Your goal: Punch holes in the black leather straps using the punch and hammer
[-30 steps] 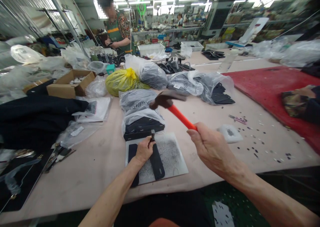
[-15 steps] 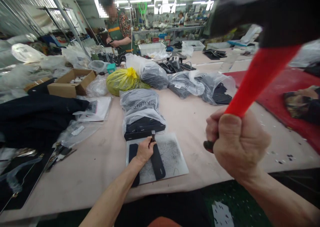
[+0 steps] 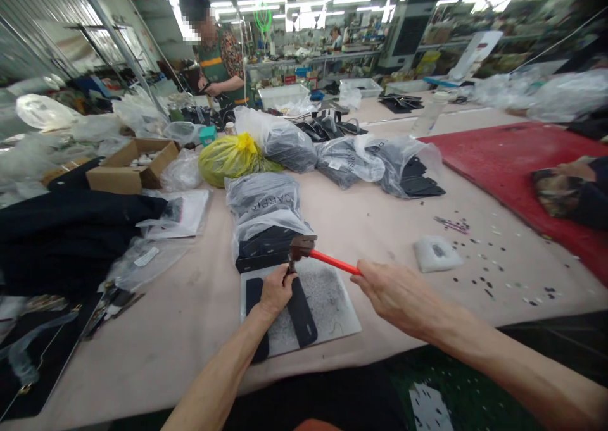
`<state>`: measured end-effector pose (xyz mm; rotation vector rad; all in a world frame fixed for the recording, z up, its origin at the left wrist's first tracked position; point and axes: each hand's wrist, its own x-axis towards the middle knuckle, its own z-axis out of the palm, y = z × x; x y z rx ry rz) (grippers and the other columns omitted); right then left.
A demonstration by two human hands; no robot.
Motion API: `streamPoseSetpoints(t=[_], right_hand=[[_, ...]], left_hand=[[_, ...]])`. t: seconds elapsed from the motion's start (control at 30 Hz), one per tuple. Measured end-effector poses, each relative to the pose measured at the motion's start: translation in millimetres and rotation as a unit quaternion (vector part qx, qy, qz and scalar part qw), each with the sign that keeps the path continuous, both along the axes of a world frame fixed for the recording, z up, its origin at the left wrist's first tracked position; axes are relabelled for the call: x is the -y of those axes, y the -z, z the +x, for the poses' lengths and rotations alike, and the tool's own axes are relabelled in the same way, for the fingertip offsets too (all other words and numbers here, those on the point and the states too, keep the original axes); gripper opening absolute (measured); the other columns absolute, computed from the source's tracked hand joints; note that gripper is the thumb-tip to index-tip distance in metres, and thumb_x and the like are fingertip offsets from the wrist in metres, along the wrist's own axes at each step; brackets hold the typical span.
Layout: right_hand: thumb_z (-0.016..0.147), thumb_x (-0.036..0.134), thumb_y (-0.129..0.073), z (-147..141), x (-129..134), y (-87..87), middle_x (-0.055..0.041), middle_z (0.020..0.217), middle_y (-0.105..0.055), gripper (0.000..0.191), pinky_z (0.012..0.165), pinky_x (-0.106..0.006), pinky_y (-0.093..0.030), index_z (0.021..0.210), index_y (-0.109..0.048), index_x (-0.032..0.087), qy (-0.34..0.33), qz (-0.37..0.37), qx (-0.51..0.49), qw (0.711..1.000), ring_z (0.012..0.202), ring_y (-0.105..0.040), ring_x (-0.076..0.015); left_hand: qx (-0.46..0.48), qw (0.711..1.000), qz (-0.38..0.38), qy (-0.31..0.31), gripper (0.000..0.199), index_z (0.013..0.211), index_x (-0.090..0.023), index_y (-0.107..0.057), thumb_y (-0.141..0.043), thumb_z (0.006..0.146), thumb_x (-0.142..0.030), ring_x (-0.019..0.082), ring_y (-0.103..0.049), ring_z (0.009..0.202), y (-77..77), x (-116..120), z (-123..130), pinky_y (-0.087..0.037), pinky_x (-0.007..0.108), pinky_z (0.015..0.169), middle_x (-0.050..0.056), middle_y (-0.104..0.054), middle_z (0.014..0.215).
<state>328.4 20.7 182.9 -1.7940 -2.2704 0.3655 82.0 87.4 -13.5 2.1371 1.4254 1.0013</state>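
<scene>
Left hand (image 3: 277,290): fingers pinched narrow around a small upright dark metal punch (image 3: 291,266), over the far end of a long dark fabric strip (image 3: 304,317). Right hand (image 3: 387,290): fingers wrapped around the end of a claw hammer with a dark metal head and red handle (image 3: 335,261); head at top of punch, any contact gap too small to tell. Strip lies on a speckled white board (image 3: 335,301), near side of the pale pink table (image 3: 190,317). Second dark strip (image 3: 255,311) to its left, partly behind left hand and forearm. Just beyond board: clear plastic bag of dark pieces (image 3: 266,200). Right: white plastic-wrapped block (image 3: 436,254), small scattered bits. Far left: yellow plastic bag (image 3: 228,160), open brown cardboard box (image 3: 118,174). Far side: person in green apron (image 3: 216,67).
</scene>
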Motion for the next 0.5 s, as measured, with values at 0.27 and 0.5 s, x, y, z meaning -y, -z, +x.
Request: streamPoseSetpoints(t=[0.27, 0.5], right_hand=[[0.095, 0.039, -0.031, 38, -5, 90.5, 0.0033, 0.055, -0.048, 0.034, 0.045, -0.023, -0.026, 0.074, -0.049, 0.019, 0.182, -0.165, -0.213, 0.946, 0.044, -0.041, -0.0111], [0.091, 0.028, -0.047, 10, 3, 139.9, -0.0221, 0.122, -0.056, 0.037, 0.085, -0.042, -0.044, 0.122, -0.053, 0.009, 0.125, 0.016, 0.028, 0.992, 0.105, -0.057, -0.0297]], left_hand=[[0.007, 1.000, 0.006, 0.000, 0.005, 0.090, -0.021, -0.059, -0.055, 0.086, -0.021, 0.019, -0.065, 0.075, -1.6, 1, -1, -0.049, 0.028, 0.070, 0.003, -0.066, 0.078], [0.012, 1.000, -0.011, 0.001, 0.009, 0.092, -0.020, -0.058, -0.053, 0.088, -0.026, 0.020, -0.066, 0.080, -2.1, 2, 0, -0.050, 0.030, 0.074, 0.004, -0.067, 0.084]])
